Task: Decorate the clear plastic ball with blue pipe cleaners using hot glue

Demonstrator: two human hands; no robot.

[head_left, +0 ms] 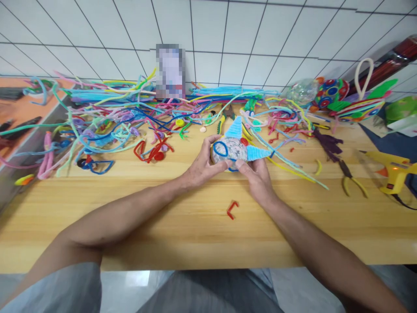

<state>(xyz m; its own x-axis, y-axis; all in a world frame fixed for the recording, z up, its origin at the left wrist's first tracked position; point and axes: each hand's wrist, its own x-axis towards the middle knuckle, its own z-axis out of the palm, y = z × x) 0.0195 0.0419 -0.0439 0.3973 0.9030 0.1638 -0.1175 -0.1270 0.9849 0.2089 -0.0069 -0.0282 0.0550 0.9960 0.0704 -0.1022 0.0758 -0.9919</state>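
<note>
hands (201, 166) around mottled, blue-spiked ball (237, 150)

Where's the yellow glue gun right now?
The glue gun is on the table's far right in the head view, just right of the yellow-handled pliers.

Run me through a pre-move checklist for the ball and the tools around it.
1. Ball held by left hand and right hand: ok.
2. Both light-blue spikes, upper and right-hand, standing out from the ball: ok.
3. Lower dark-blue piece firmly fixed: cannot tell, thumbs partly cover it.
4. Glue gun indicator light glowing: ok; nozzle heat: cannot tell.
5. Work area in front of the hands free of loose bits: not ok, a bent red piece lies on the tabletop.
</note>
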